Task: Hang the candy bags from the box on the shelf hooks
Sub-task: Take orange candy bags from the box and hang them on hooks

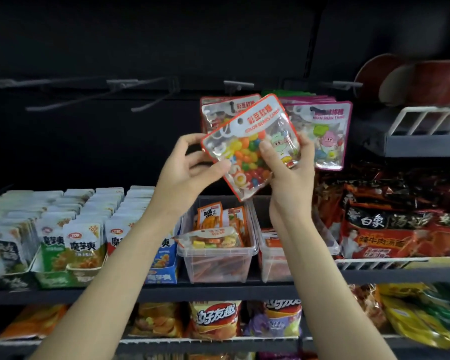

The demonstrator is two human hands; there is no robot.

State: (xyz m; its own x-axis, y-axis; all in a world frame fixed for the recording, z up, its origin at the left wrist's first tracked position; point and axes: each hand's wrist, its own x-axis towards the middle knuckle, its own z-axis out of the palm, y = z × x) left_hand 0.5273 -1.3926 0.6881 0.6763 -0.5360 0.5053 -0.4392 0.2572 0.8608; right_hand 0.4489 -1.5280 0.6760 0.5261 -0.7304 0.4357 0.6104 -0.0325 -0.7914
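The left hand [190, 165] pinches the lower left edge of a red-rimmed candy bag [255, 144] of coloured beans, thumb in front. The right hand [286, 162] grips the tilted bag's right side, thumb across its clear face. Behind the hands, matching bags [218, 110] hang on a hook [238, 85]; empty hooks [146, 100] lie left. Below the hands, a clear box [218, 253] stands on the shelf [192, 292].

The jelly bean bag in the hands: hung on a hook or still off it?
Off. The jelly bean bag is tilted, below the hook, its hanging hole empty.
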